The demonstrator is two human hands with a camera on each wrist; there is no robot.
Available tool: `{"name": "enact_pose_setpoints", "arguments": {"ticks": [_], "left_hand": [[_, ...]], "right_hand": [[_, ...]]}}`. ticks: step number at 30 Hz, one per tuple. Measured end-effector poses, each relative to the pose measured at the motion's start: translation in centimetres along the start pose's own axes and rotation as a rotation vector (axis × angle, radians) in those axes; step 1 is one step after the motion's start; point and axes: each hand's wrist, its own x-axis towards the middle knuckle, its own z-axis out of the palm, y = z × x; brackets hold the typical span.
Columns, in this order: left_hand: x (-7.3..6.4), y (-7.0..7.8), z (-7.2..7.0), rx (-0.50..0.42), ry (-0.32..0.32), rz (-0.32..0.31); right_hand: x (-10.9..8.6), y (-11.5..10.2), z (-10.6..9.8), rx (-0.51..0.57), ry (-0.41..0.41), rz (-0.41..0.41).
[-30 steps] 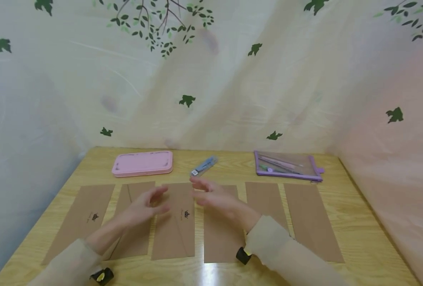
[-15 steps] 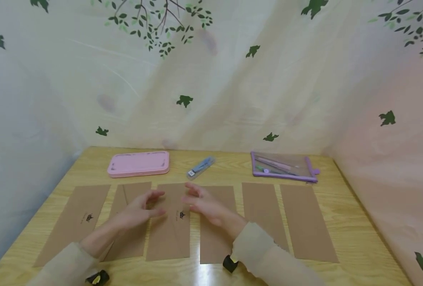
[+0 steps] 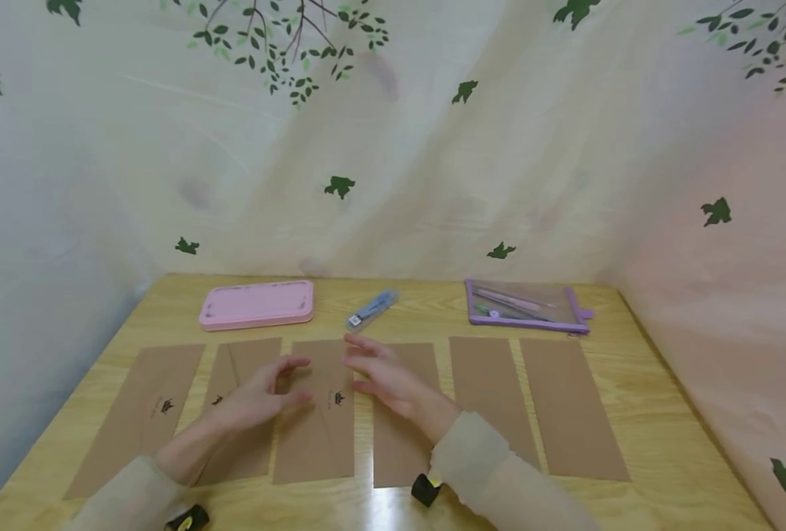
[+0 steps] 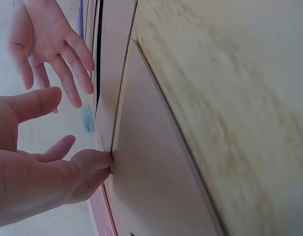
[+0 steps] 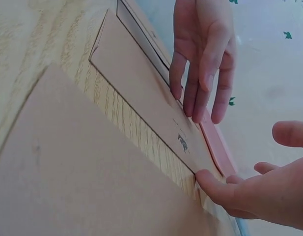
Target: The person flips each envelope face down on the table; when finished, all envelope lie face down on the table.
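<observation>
Several brown kraft envelopes lie in a row on the wooden table. My left hand [image 3: 254, 398] hovers over the second envelope [image 3: 247, 461] from the left, its fingertips reaching toward the third envelope [image 3: 313, 450], which bears a small crown print. Facing it, my right hand [image 3: 396, 383] is held above the fourth envelope [image 3: 393, 461], fingers spread and pointing left. A gap stays between the two hands, and neither holds anything. In both wrist views the fingers are relaxed; whether any fingertip touches paper I cannot tell.
Behind the envelopes lie a pink pencil case [image 3: 256, 304], a blue item in a clear packet [image 3: 371, 310] and a purple-edged zip pouch [image 3: 526, 306] with pens inside. Two more envelopes lie on the right, including the rightmost envelope [image 3: 575, 413]. A leaf-patterned curtain [image 3: 406, 162] encloses the table.
My right hand has shifted a little left and nearer to me. The left hand has barely moved; a crown print on the second envelope now shows beside it. The envelopes lie as before.
</observation>
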Motion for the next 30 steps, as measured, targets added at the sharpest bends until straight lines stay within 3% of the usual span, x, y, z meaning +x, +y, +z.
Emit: {"name": "enact_pose_setpoints", "arguments": {"ticks": [6, 18, 30], "left_hand": [[-0.4, -0.4, 0.0, -0.005, -0.006, 0.005], [-0.9, -0.2, -0.1, -0.1, 0.01, -0.07], [-0.3, 0.0, 0.5, -0.079, 0.007, -0.053]], "right_hand": [[0.2, 0.1, 0.9, -0.005, 0.047, -0.01], [0.0, 0.1, 1.2, 0.019, 0.065, -0.013], [0.1, 0.1, 0.5, 0.054, 0.054, -0.014]]}}
